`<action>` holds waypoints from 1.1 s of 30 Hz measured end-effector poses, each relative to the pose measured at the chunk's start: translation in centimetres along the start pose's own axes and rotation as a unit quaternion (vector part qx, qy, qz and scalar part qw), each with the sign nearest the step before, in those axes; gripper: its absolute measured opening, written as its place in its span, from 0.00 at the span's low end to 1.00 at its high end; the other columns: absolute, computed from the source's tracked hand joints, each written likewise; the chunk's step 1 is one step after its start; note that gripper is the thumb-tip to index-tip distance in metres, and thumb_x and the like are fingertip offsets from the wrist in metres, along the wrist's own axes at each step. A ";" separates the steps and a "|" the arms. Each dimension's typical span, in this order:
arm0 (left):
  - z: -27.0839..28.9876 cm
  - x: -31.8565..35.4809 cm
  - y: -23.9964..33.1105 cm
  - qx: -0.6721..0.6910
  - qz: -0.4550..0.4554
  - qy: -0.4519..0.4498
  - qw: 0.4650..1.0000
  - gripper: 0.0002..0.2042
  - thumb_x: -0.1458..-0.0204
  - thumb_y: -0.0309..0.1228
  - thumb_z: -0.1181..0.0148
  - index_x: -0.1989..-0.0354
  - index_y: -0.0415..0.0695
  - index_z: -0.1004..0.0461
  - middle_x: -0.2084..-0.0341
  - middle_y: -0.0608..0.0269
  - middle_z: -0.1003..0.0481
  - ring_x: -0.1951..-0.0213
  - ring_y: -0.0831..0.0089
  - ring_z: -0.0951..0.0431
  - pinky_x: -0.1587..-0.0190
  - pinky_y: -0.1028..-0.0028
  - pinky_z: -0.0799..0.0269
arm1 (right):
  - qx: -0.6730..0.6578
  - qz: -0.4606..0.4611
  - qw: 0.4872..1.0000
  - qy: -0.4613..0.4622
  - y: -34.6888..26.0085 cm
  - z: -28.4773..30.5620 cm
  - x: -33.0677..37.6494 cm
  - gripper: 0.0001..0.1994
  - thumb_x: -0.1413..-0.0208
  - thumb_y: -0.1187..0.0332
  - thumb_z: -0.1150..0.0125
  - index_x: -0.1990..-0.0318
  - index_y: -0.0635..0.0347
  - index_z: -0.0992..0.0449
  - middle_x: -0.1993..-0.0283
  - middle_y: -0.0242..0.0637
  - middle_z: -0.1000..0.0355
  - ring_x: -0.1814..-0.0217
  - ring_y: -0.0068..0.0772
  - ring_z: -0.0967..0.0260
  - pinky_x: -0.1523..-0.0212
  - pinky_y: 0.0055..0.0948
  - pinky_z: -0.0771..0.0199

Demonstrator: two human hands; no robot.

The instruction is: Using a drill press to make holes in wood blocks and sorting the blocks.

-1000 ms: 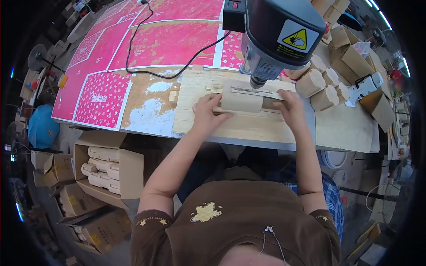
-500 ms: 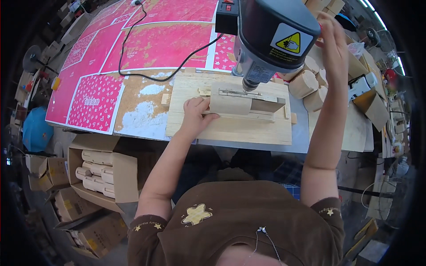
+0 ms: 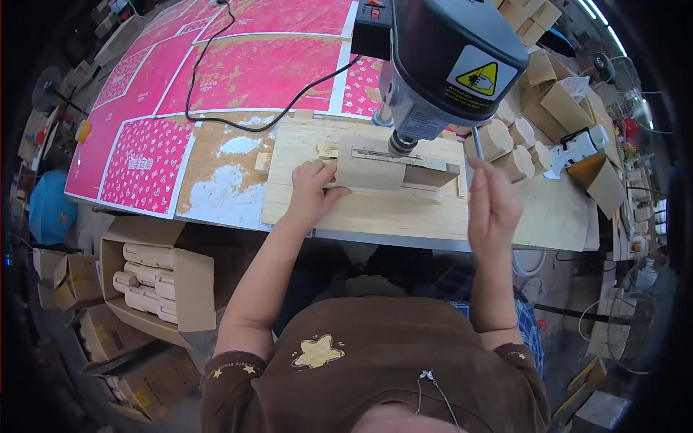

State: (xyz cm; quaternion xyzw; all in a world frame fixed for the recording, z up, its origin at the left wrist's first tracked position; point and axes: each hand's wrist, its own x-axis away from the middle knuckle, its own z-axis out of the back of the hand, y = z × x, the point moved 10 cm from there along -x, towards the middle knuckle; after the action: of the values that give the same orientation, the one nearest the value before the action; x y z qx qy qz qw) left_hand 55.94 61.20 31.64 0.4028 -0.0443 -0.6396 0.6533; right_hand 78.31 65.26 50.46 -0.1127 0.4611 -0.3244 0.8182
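Observation:
My left hand [image 3: 312, 191] is closed about the left end of a pale rounded wooden block [image 3: 369, 172], its thumb along the near side. The block lies in a wooden jig [image 3: 426, 193] on a plywood board [image 3: 296, 216]. Directly over the block hangs the chuck [image 3: 401, 143] of a dark drill press [image 3: 455, 43]; whether its bit touches the wood is hard to make out. At the right of the machine, my right hand [image 3: 494, 209] is closed on the lower end of a metal feed lever [image 3: 477, 143], whose tip the fingers cover.
Several round wooden blocks [image 3: 494, 141] stand right of the press, beside a white bottle [image 3: 581, 148] and open cartons [image 3: 563, 101]. A black cable [image 3: 253, 128] crosses the pink-covered table [image 3: 267, 68]. Below left, a cardboard box [image 3: 195, 289] holds wooden pieces.
My right hand has come down and toward me from high beside the press head, and the lever now points down toward me. My left hand stays on the wooden block.

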 end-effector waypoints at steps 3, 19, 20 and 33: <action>0.1 -0.2 0.2 0.018 0.006 -0.005 1.000 0.26 0.69 0.36 0.32 0.55 0.50 0.28 0.76 0.67 0.35 0.68 0.65 0.34 0.61 0.65 0.45 | -0.016 -0.015 1.000 -0.002 3.0 -3.1 2.5 0.06 0.48 0.76 0.47 0.64 0.66 0.26 0.78 0.40 0.35 0.79 0.36 0.38 0.76 0.27 0.39; -2.0 -0.8 2.9 -0.044 -0.010 0.012 0.999 0.24 0.67 0.39 0.34 0.55 0.52 0.28 0.74 0.68 0.33 0.65 0.67 0.34 0.56 0.64 0.49 | 0.050 0.094 0.987 0.119 2.0 1.6 -14.0 0.08 0.46 0.69 0.49 0.70 0.66 0.31 0.81 0.38 0.37 0.76 0.25 0.40 0.75 0.23 0.41; -2.5 -1.1 3.4 -0.035 -0.017 0.015 0.999 0.25 0.67 0.39 0.34 0.55 0.52 0.28 0.73 0.68 0.33 0.64 0.67 0.34 0.56 0.63 0.49 | 0.041 -0.012 0.995 0.085 5.7 0.9 -15.3 0.12 0.44 0.65 0.51 0.63 0.67 0.27 0.77 0.37 0.33 0.68 0.21 0.35 0.69 0.18 0.38; -2.7 -0.7 2.8 -0.045 -0.001 -0.005 0.999 0.26 0.67 0.38 0.33 0.54 0.53 0.28 0.74 0.69 0.34 0.64 0.68 0.35 0.56 0.63 0.50 | -0.035 0.029 0.999 0.017 -0.3 0.7 -1.6 0.07 0.51 0.77 0.46 0.79 0.65 0.31 0.86 0.39 0.41 0.85 0.33 0.43 0.81 0.30 0.45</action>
State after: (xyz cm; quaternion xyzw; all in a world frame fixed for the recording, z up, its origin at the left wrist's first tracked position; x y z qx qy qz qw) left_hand 59.60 62.70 31.80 0.3702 -0.0185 -0.6435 0.6697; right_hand 78.22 66.00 52.08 -0.1228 0.4890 -0.2861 0.8148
